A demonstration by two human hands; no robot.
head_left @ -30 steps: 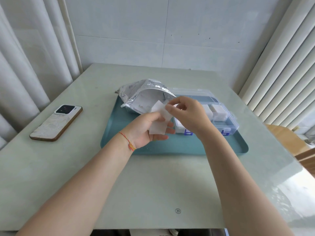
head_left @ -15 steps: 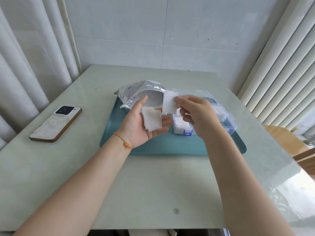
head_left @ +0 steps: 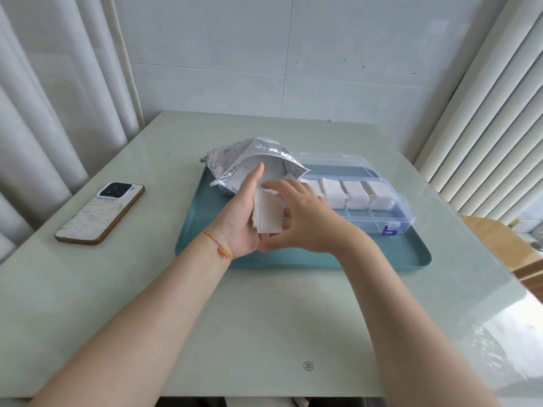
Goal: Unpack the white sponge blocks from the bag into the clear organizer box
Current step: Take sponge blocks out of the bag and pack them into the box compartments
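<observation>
Both hands, left (head_left: pixel 241 221) and right (head_left: pixel 305 218), fingers curled around sponge blocks (head_left: pixel 269 214)

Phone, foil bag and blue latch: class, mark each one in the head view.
phone (head_left: pixel 100 213), head view, middle of its patterned back.
foil bag (head_left: pixel 235 155), head view, printed upper face.
blue latch (head_left: pixel 390 230), head view, front of the clear box.
</observation>
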